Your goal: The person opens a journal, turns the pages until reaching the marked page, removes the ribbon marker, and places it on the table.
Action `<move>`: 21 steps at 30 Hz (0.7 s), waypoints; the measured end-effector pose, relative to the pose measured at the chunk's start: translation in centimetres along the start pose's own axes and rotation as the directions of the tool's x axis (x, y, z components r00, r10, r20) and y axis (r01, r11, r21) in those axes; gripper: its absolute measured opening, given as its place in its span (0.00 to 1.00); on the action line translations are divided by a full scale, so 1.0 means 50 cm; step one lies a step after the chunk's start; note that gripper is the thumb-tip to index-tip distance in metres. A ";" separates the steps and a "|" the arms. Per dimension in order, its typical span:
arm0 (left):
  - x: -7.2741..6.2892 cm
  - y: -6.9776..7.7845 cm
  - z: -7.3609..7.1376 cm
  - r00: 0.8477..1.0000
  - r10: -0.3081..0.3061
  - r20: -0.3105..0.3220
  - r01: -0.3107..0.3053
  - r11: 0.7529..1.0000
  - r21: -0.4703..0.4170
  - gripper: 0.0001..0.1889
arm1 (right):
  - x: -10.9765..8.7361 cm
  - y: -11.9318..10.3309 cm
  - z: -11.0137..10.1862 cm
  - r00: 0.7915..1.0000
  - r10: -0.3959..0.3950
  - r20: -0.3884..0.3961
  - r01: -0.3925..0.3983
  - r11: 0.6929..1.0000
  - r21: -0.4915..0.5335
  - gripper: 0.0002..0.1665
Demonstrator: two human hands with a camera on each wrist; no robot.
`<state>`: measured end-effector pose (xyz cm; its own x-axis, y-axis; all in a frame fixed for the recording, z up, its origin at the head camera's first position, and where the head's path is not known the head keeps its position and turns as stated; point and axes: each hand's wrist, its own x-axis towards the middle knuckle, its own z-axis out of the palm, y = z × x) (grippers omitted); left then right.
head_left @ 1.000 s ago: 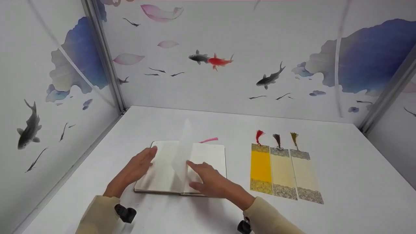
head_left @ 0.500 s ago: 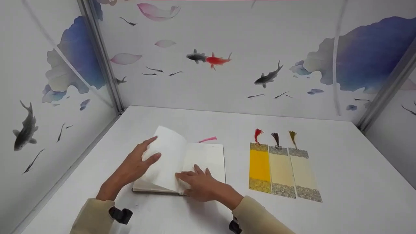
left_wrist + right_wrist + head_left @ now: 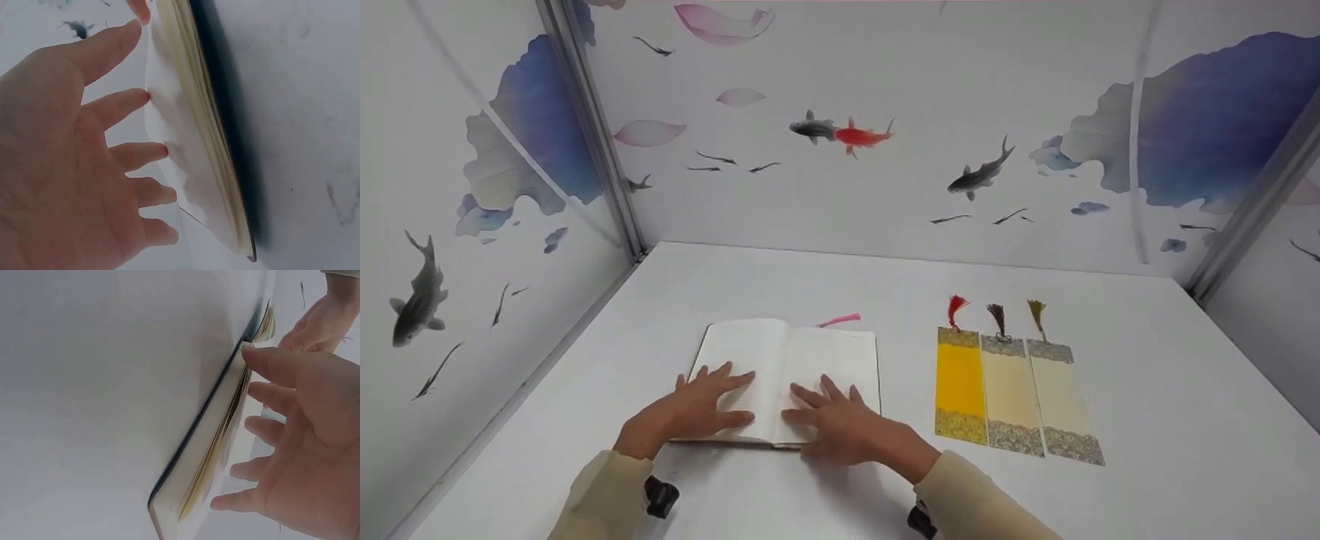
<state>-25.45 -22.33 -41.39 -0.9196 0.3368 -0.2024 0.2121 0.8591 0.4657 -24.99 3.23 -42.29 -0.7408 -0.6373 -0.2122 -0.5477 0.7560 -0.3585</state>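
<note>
A notebook [image 3: 829, 352] with a dark cover lies opened flat on the white table, both visible pages blank. My left hand [image 3: 697, 405] rests on the left page with its fingers spread. On the right page, close to the centre fold, lies my right hand [image 3: 844, 424], its fingers spread too. In the left wrist view the fingertips [image 3: 163, 149] touch the page, and the block of page edges [image 3: 208, 129] shows beside them. A pink tassel [image 3: 840, 320] sticks out past the notebook's top edge.
Three tasselled bookmarks lie side by side right of the notebook: a yellow one [image 3: 960, 382] with a red tassel, then a cream one [image 3: 1012, 394] and a paler one [image 3: 1063, 394]. White panels [image 3: 885, 202] printed with fish enclose the table [image 3: 885, 495] at the back and sides.
A raised page has turned over from the right to the left side and now lies flat. My left hand has come down onto it; the right hand stays near the fold.
</note>
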 end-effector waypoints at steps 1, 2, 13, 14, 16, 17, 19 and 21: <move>0.002 0.000 0.003 1.000 -0.011 0.013 0.011 1.000 0.013 0.37 | -0.004 0.007 -0.002 1.000 0.009 0.002 -0.009 1.000 0.004 0.37; 0.002 0.000 0.004 1.000 -0.019 0.022 0.019 1.000 0.019 0.37 | -0.008 0.015 -0.005 1.000 0.017 0.003 -0.017 1.000 0.011 0.38; 0.012 0.017 0.011 0.997 -0.057 0.052 0.055 0.998 0.035 0.38 | -0.027 0.075 -0.039 0.999 -0.032 -0.044 0.032 0.999 0.006 0.33; 0.013 0.020 0.011 0.996 -0.063 0.066 0.060 0.997 0.040 0.39 | -0.028 0.077 -0.041 0.998 -0.030 -0.053 0.030 0.999 0.013 0.31; 0.013 0.025 0.009 0.992 -0.073 0.102 0.069 0.996 0.049 0.42 | -0.031 0.082 -0.044 0.996 -0.037 -0.079 0.038 0.999 0.016 0.27; 0.013 0.026 0.009 0.989 -0.077 0.123 0.070 0.996 0.057 0.43 | -0.033 0.084 -0.044 0.994 -0.055 -0.099 0.056 0.998 0.008 0.24; 0.012 0.028 0.008 0.985 -0.078 0.155 0.067 0.995 0.078 0.46 | -0.037 0.087 -0.045 0.985 -0.109 -0.137 0.104 0.994 -0.041 0.19; 0.011 0.027 0.008 0.981 -0.086 0.172 0.071 0.993 0.091 0.47 | -0.040 0.091 -0.045 0.970 -0.174 -0.170 0.157 0.981 -0.110 0.15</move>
<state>-25.52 -20.82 -41.22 -0.8639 0.3226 -0.3867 0.1753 0.9125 0.3697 -26.88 8.27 -41.46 -0.6892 -0.7245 0.0112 -0.6966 0.6583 -0.2852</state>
